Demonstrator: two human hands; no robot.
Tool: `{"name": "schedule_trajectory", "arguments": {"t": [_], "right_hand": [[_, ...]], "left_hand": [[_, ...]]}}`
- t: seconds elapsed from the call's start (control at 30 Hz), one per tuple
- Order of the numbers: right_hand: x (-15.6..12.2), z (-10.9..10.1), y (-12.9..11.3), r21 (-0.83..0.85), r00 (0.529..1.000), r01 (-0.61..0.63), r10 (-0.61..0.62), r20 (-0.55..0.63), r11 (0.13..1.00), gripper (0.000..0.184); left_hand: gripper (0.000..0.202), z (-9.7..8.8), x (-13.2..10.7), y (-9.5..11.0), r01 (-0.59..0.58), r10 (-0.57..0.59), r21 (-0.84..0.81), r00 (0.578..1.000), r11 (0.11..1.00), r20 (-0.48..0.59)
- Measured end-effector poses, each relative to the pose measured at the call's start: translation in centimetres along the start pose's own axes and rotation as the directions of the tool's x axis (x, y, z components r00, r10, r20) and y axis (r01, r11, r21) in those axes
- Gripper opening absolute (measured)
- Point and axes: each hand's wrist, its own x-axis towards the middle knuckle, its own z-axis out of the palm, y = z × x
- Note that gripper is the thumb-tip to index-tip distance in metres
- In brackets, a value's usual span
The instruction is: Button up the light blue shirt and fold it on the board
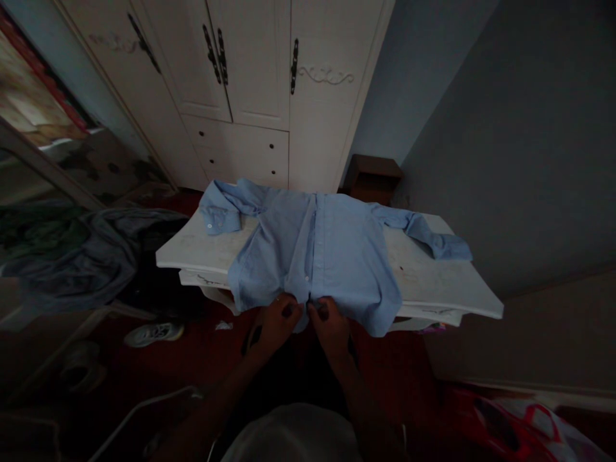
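A light blue button-up shirt (317,250) lies face up on a white table (433,276), sleeves spread to both sides. My left hand (279,321) pinches the left side of the front placket at the near hem. My right hand (330,324) pinches the right side of the placket beside it. Both hands meet at the shirt's lowest part, which hangs slightly over the table's near edge.
A white wardrobe (260,83) with drawers stands behind the table. A brown stool (373,176) sits by the blue wall. Clothes (72,250) pile at the left, a shoe (154,333) lies on the red floor, and a red and white bag (520,423) sits at bottom right.
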Motion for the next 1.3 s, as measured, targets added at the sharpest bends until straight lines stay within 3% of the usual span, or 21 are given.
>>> {"name": "schedule_trajectory", "arguments": {"t": [0.2,0.53,0.7,0.9,1.0,1.1,1.3], "right_hand": [[0.7,1.3,-0.1,-0.196,0.995,-0.084,0.073,-0.063,0.977,0.031],[1.5,1.9,-0.4,-0.303,0.99,-0.095,0.058,-0.126,0.948,0.04],[1.5,2.5,-0.2,-0.308,0.981,-0.075,0.015,-0.191,0.948,0.044],[0.9,2.8,0.4,-0.271,0.96,0.072,-0.14,-0.24,0.96,0.045],[0.2,1.7,0.4,-0.225,0.947,0.187,-0.237,-0.218,0.956,0.042],[-0.5,-1.0,-0.2,-0.138,0.948,0.255,-0.275,-0.158,0.957,0.036],[-0.6,-7.3,-2.8,0.183,0.961,0.256,-0.27,0.059,0.949,0.032]], "left_hand": [[0.025,0.4,-1.6,1.7,0.147,-0.135,-0.273,0.989,0.951,0.06],[0.034,1.1,-2.3,1.6,0.209,-0.277,-0.503,0.959,0.838,-0.064],[0.039,0.6,-2.4,1.5,0.21,-0.266,-0.489,0.963,0.846,-0.047],[0.03,-0.1,-2.2,1.8,0.193,-0.236,-0.42,0.97,0.887,-0.052],[0.03,-0.3,-2.0,2.2,0.195,-0.245,-0.43,0.967,0.881,-0.064],[0.031,-0.3,-1.8,2.7,0.237,-0.287,-0.506,0.958,0.829,-0.021],[0.034,0.1,-1.5,4.3,0.221,-0.284,-0.621,0.959,0.752,-0.002]]}}
